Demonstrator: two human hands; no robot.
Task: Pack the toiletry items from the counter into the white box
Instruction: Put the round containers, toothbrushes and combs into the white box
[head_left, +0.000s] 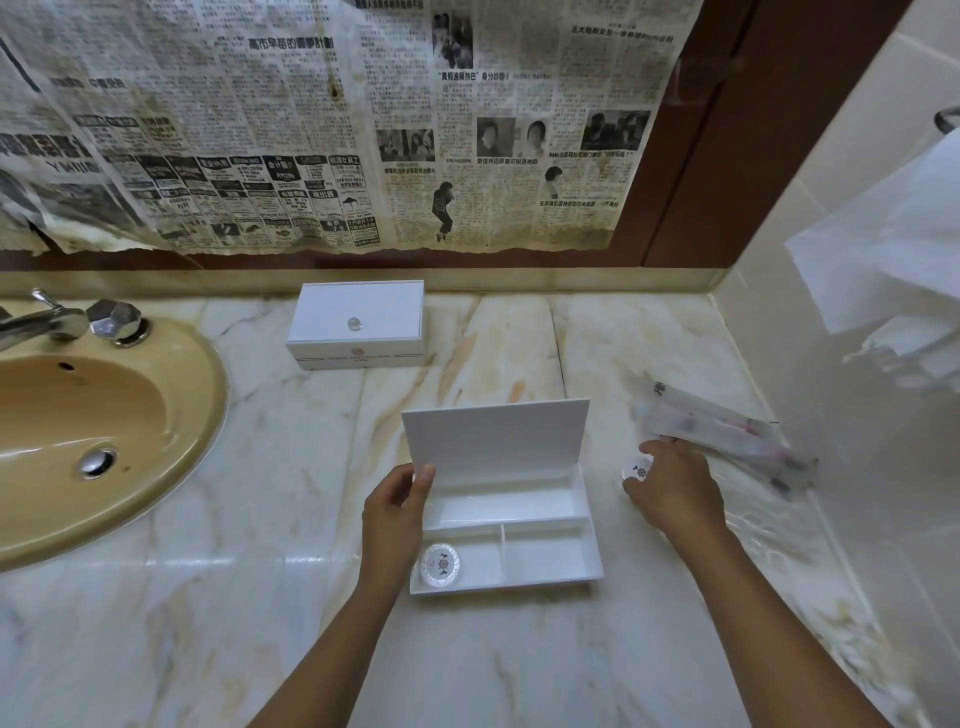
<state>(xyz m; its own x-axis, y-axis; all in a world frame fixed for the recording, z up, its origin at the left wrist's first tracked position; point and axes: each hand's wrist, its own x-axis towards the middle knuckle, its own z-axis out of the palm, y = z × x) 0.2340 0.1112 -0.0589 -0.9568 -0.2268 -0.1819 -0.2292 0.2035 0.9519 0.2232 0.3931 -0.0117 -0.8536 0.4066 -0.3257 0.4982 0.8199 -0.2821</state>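
Toiletry items are seen partly packed: one round white disc with a dark emblem (440, 565) lies in the front left compartment of the open white plastic box (545, 564), which sits on the pale veined marble surface (208, 623) with its lid raised upright. The lid's left edge is pinched by the left hand (392, 512), thumb in front. A second round white emblem disc (637, 472) on the surface right of the box is touched by the curled fingers (655, 448) of the right hand (678, 491); whether it is gripped cannot be told. Clear-wrapped long packets (727, 431) lie beyond. A closed white box with a knob (357, 325) stands near a tan sink (171, 467).
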